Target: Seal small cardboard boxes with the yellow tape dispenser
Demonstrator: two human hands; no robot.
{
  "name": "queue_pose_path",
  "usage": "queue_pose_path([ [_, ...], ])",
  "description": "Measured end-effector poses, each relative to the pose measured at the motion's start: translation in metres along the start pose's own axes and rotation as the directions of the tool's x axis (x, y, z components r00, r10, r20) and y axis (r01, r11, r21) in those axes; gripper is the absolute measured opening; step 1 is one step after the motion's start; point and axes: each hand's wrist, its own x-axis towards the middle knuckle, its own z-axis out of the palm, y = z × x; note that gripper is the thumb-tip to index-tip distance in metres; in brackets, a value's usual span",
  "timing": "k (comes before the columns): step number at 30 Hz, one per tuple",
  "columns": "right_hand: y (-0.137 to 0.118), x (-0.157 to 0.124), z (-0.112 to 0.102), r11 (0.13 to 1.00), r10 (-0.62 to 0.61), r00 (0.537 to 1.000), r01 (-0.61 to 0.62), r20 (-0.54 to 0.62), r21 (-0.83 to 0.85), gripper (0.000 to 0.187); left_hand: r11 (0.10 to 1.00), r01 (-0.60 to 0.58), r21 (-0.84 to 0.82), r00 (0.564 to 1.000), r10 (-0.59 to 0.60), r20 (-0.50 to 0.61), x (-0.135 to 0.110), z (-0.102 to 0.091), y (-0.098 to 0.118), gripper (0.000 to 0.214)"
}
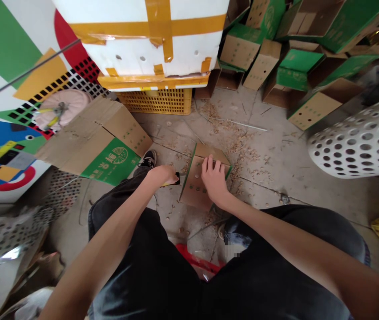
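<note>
A small brown cardboard box (196, 178) with green edges and small round holes or printed marks sits on the floor between my feet. On its upper face rests my right hand (215, 181), fingers slightly bent and apart, touching the cardboard near a seam. Just left of the box, my left hand (163, 175) is closed around a small tool (177, 178). Only a black end and a bit of yellow of that tool show, so its kind is unclear. The left hand and tool appear apart from the box.
A larger carton (92, 142) stands at left by a pink tape or twine roll (64, 106). Ahead, a white foam box (152, 49) rests on a yellow crate (163, 101). Several open cartons (296, 71) lie at upper right, near a white perforated basket (359, 142). Brown bits litter the floor.
</note>
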Motion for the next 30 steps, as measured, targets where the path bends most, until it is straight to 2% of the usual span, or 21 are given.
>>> queue_pose_path([
  [7,-0.004,-0.005,-0.006,1.0,0.003,1.0,-0.003,0.006,0.019,0.047,0.998,0.039,0.045,0.998,-0.041,0.046,-0.009,-0.008,0.006,0.057],
  [15,-0.001,0.0,-0.002,1.0,0.018,1.0,-0.018,-0.003,0.02,0.037,0.999,0.031,0.009,0.999,-0.032,0.021,-0.007,-0.005,0.004,0.054],
  [22,0.001,0.002,-0.004,1.0,-0.001,1.0,0.001,-0.005,0.015,0.038,0.999,0.034,0.014,0.998,-0.034,0.046,-0.013,-0.01,0.007,0.056],
  [30,0.003,0.004,-0.003,0.999,-0.021,1.0,0.021,0.003,0.045,0.035,1.0,0.016,0.023,0.999,-0.017,0.048,-0.006,-0.006,0.005,0.059],
])
